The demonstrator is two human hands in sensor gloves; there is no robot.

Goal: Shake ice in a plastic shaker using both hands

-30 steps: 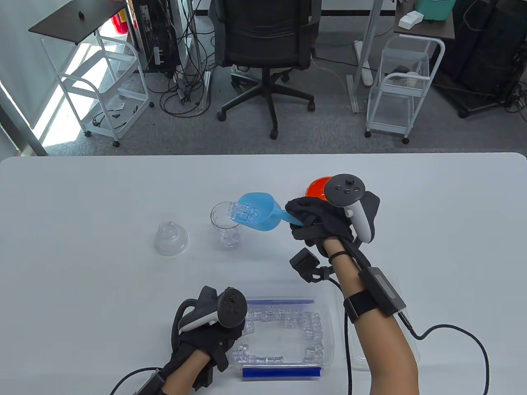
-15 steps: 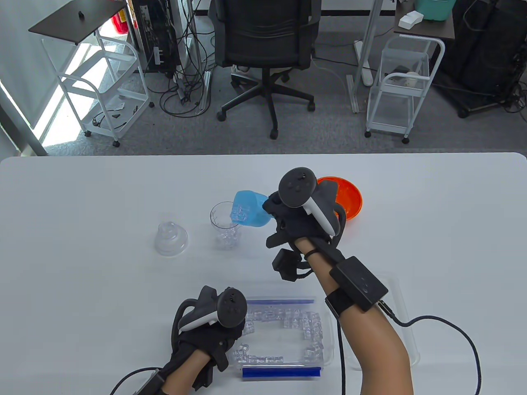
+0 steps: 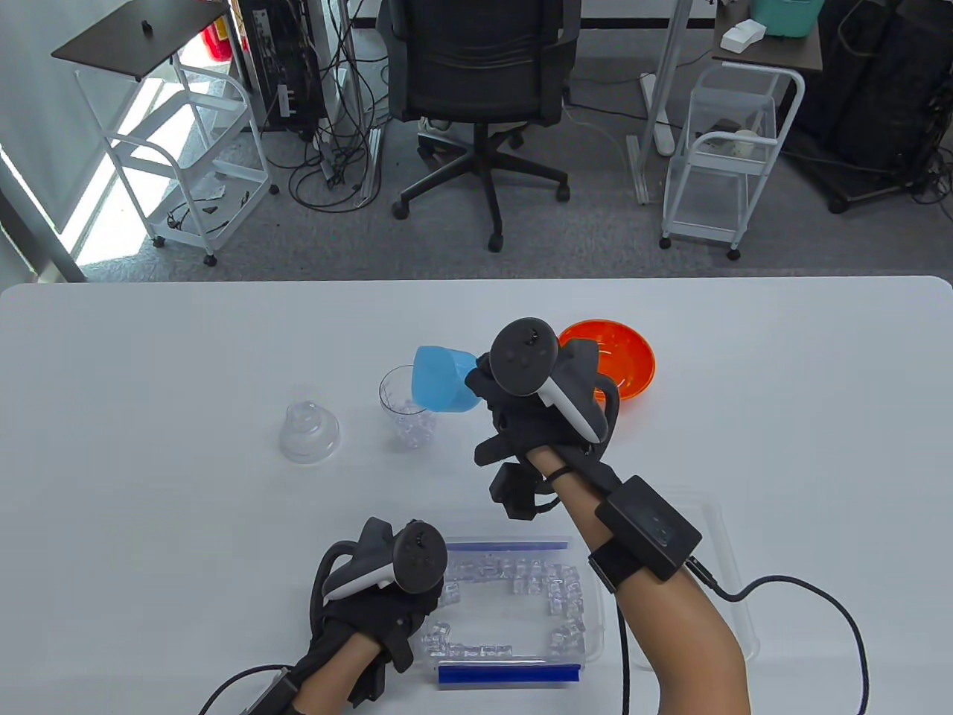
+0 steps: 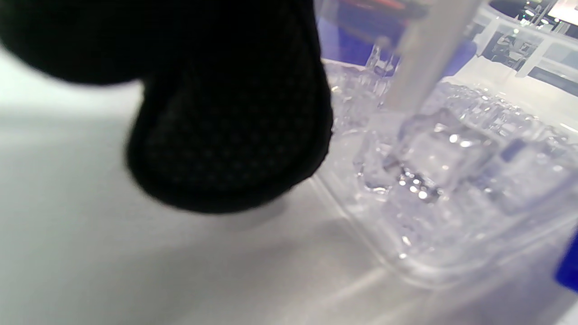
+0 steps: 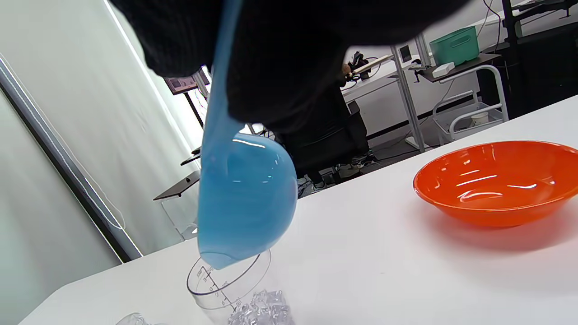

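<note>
Overhead, blue scoop (image 3: 441, 378) in right hand's (image 3: 547, 406) fingers (image 5: 275, 81), tipped above shaker cup (image 3: 406, 408).

Blue scoop (image 3: 441, 378) tipped over shaker cup (image 3: 406, 407)

Orange bowl (image 3: 625, 357) on white table (image 3: 149, 521).

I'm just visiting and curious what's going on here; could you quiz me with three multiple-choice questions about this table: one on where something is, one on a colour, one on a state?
1. Where is the blue scoop?
A. tipped over the clear shaker cup
B. inside the ice container
C. in the bowl

2. What colour is the bowl?
A. green
B. orange
C. white

3. The shaker lid is:
A. on the cup
B. held up
C. off, on the table beside the cup

Answers: 1 A, the right hand tilts it over the cup's mouth; 2 B, it shows orange; 3 C, it stands apart, left of the cup.
</note>
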